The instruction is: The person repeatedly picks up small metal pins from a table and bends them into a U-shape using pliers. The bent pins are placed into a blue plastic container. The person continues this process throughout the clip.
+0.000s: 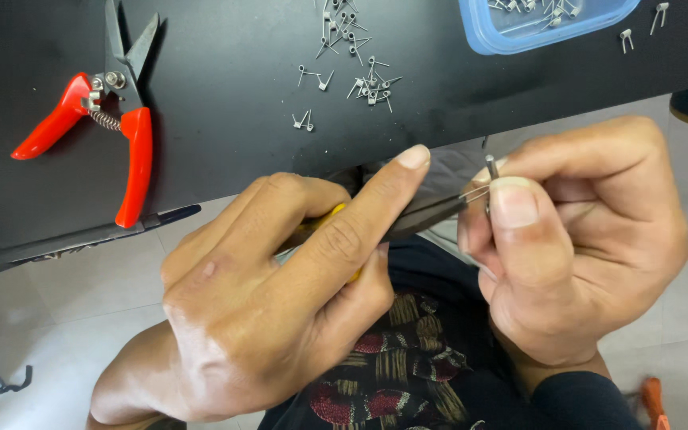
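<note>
My left hand [280, 302] is closed round a pair of thin-nosed pliers [428, 213] with yellow handles, index finger stretched along the top. The dark jaws point right and meet a small metal wire spring [489, 181]. My right hand [579, 239] pinches that spring between thumb and forefinger, just below the edge of the black table [224, 119]. Most of the pliers' handles are hidden under my fingers.
Red-handled cutters [113, 119] lie open at the table's left. Several small wire springs [352, 64] are scattered at the top centre. A blue plastic tray [543, 24] holding more springs sits at the top right. Pale floor tiles and patterned clothing show below.
</note>
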